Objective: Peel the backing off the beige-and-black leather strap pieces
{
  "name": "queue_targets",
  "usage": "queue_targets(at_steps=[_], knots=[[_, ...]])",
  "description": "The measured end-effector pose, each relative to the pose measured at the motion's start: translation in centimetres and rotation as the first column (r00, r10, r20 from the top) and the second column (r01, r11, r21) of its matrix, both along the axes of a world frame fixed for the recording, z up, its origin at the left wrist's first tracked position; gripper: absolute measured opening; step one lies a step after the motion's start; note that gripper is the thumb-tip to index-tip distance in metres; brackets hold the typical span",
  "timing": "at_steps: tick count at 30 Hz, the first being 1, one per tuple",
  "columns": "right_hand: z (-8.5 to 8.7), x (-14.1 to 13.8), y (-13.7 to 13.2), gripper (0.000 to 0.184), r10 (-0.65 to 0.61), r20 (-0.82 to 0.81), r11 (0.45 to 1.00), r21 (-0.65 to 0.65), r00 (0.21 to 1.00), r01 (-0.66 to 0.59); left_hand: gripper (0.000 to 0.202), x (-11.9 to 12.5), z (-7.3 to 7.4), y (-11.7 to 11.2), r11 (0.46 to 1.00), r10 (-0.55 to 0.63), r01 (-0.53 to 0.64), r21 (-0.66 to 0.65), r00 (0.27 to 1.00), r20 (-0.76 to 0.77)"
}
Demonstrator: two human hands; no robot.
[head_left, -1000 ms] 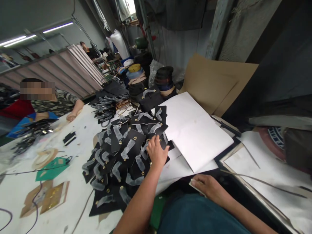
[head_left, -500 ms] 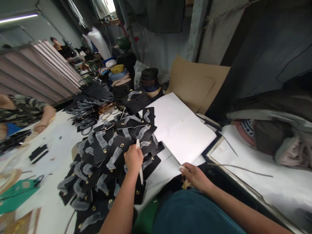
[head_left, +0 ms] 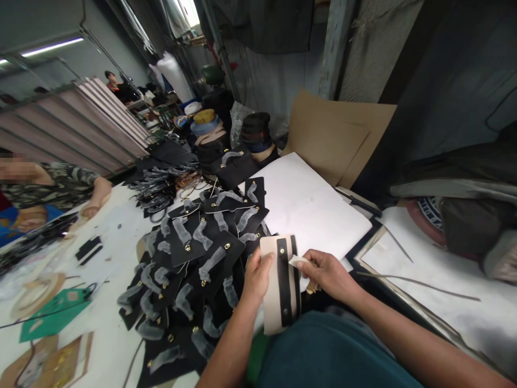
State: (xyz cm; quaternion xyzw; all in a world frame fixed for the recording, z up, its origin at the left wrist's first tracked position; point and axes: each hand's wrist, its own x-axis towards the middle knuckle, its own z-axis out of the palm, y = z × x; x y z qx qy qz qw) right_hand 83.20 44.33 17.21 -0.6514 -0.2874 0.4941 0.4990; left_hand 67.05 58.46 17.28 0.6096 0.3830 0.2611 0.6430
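My left hand grips the left edge of a flat piece, held upright over my lap with its beige back and a black strap facing me. Beside its right edge, my right hand pinches a small pale scrap. To the left lies a pile of black flap pieces with gold studs and cloudy plastic wraps, spread over the white table.
A white sheet lies beyond my hands, with brown cardboard behind it. Rolls of tape and black straps sit at the back. A person leans on the table at the left. A green piece lies nearby.
My left hand lifted one piece off the black pile and turned it so the beige back faces me. My right hand came up from the table edge to meet it.
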Motion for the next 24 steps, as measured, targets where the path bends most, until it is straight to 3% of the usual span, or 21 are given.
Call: queue_targets(at_steps=[8, 12, 15, 19, 22, 24], knots=[[0.8, -0.5, 2.4, 0.052, 0.035, 0.155, 0.999, -0.011, 0.987, -0.033, 0.031, -0.3, 1.2, -1.3, 0.987, -0.063, 0.074, -0.142, 0.995, 0.081], [0.8, -0.9, 2.5, 0.050, 0.079, 0.293, 0.997, -0.022, 0.953, -0.076, 0.038, 0.5, 1.8, -1.6, 0.995, 0.026, -0.026, -0.093, 1.000, -0.007], [0.8, -1.2, 2.5, 0.040, 0.096, 0.441, 0.995, -0.016, 0.892, -0.099, 0.030, 1.2, 1.8, -1.7, 0.996, 0.074, -0.077, -0.036, 0.995, -0.068], [0.3, -1.3, 1.9, 0.030, 0.133, 0.575, 0.984, 0.019, 0.807, -0.176, 0.017, 2.0, 0.6, -2.4, 0.997, 0.070, -0.067, 0.027, 0.991, -0.114], [0.3, -1.8, 0.7, 0.029, 0.176, 0.604, 0.970, 0.027, 0.777, -0.241, 0.012, 2.5, -1.4, -2.7, 0.996, 0.091, -0.089, 0.020, 0.987, -0.131], [0.6, -2.6, -0.2, 0.032, 0.257, 0.594, 0.935, 0.048, 0.762, -0.352, 0.013, 2.4, -2.9, -2.1, 0.989, 0.148, -0.149, 0.004, 0.979, -0.144]])
